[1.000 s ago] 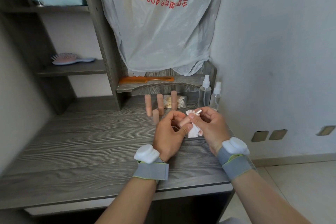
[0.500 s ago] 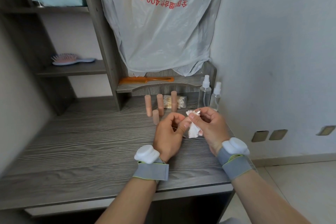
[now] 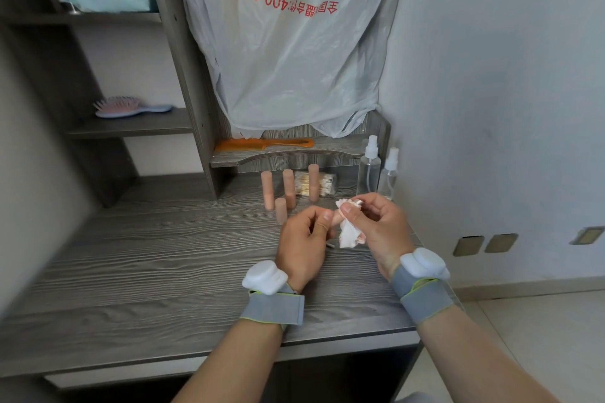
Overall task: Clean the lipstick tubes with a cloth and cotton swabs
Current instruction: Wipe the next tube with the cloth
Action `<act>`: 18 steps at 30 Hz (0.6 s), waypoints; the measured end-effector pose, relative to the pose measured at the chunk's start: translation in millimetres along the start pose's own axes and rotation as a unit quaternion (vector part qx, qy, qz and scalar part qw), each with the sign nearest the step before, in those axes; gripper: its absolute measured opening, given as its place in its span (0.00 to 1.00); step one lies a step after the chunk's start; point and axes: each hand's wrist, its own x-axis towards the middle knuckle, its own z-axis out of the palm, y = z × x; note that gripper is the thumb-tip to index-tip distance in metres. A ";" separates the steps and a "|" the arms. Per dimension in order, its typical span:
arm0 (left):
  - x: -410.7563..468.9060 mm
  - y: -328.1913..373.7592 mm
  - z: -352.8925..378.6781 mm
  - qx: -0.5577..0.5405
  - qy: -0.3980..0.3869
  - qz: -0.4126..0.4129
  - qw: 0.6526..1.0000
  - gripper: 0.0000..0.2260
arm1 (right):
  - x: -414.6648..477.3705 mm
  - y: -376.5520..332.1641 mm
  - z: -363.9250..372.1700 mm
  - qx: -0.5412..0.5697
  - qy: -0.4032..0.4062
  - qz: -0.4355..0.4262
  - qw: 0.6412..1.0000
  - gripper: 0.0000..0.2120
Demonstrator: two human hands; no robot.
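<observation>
4 pink lipstick tubes (image 3: 289,188) stand upright by bagged cotton swabs (image 3: 325,183).

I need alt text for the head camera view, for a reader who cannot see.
The left hand holds a pink lipstick tube while the right hand pinches a crumpled white cloth around its end, over a grey wood-grain desk. Behind them stand four more pink tubes, a clear bag of cotton swabs and two clear spray bottles.

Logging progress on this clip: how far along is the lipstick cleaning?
Done: unclear; nothing marks the standing tubes as cleaned. In hand: the left hand holds one tube, the right hand pinches the cloth round its end. Left: likely swab cleaning; the swab pack lies behind the tubes.
</observation>
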 end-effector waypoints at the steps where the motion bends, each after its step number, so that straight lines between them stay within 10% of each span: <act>1: -0.2 0.3 -0.2 -0.006 0.000 0.001 1.000 0.09 | 0.1 0.1 0.0 0.000 0.000 -0.001 1.000 0.05; 18: 1.1 -0.1 -0.1 -0.022 0.009 0.003 1.000 0.11 | -0.6 -1.2 0.9 -0.006 0.002 -0.005 1.000 0.04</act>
